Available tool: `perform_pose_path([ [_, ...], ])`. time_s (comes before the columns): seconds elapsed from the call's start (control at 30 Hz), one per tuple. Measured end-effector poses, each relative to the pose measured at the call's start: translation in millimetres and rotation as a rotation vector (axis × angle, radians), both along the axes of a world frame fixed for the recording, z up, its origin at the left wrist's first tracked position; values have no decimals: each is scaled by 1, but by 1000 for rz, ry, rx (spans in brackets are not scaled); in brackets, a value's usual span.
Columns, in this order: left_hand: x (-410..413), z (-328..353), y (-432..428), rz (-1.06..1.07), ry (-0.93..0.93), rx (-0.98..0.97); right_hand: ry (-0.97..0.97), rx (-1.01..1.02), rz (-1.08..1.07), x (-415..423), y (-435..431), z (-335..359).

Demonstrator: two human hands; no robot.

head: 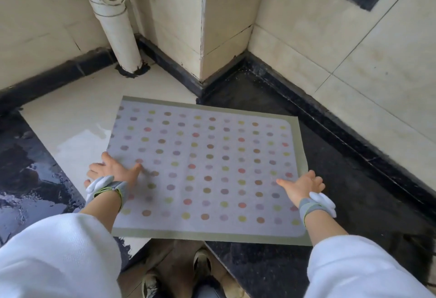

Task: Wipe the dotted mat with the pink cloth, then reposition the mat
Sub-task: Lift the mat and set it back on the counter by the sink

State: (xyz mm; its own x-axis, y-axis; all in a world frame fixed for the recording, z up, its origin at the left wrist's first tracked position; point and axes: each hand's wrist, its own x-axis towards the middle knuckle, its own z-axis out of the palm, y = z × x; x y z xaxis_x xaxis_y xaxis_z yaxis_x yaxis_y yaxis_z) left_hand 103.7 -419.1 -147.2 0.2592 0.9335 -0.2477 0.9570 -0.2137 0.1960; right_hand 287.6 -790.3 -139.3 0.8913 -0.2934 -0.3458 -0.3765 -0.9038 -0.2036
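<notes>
The dotted mat (207, 170) lies flat on the floor in front of me, pale grey with rows of coloured dots and an olive border. My left hand (113, 170) rests on its left edge, fingers spread, thumb on the mat. My right hand (303, 184) is at the right edge, fingers apart, thumb pointing inward over the mat. Neither hand holds anything. No pink cloth is in view.
A white drain pipe (118, 28) stands at the back left. A tiled wall corner (203, 38) juts out just behind the mat, with black skirting along the walls. Wet patches shine on the floor to the left (80, 139). My shoes (203, 262) are below the mat.
</notes>
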Motion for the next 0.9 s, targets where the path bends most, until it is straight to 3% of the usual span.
perform_pose_path([
  [0.23,0,17,27,-44,63,-28,-56,224,-22,27,5,20],
  [0.3,5,24,31,-103,40,-32,-50,197,36,29,12,24],
  [0.47,14,47,29,-221,-213,-151,-67,56,218,18,23,41],
  [0.77,-15,98,34,-467,-362,23,-269,4,382,2,35,103],
  [0.9,-42,125,46,-424,-400,102,-378,16,451,-13,58,139],
])
